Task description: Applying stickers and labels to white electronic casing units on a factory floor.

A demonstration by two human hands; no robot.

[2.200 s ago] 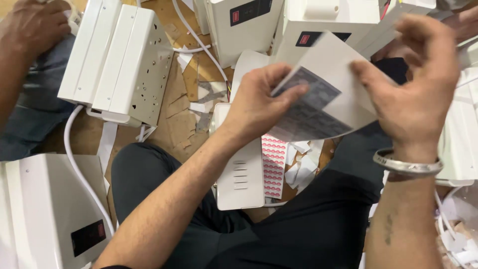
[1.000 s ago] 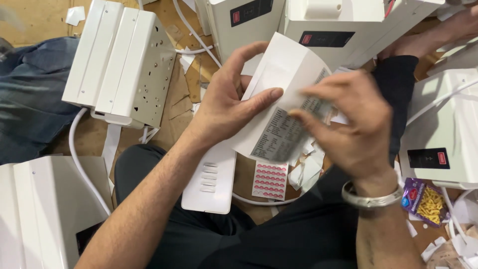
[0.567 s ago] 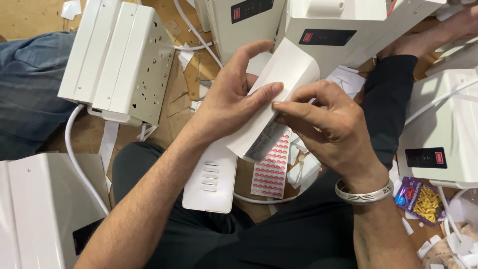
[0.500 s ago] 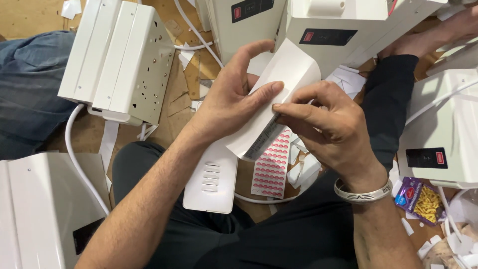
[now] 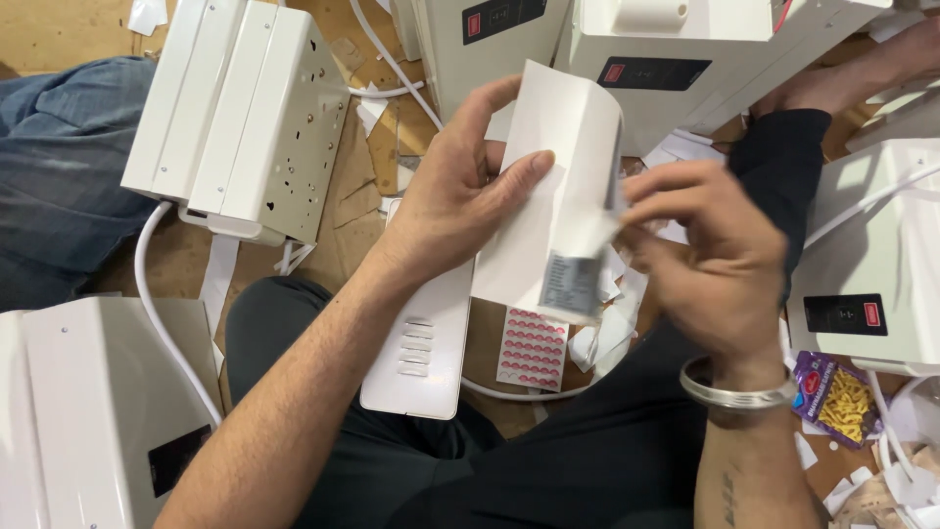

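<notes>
I count six white metal appliance boxes (image 5: 245, 118) ringing my lap on the floor. My left hand (image 5: 455, 201) clasps one curled white backing sheet (image 5: 553, 196); my right hand (image 5: 720, 260) pinches its grey printed label (image 5: 571, 284), above one sheet of red stickers (image 5: 532, 348).

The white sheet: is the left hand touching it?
Touching. The head view shows the left hand gripping the white sheet, thumb across its face.
</notes>
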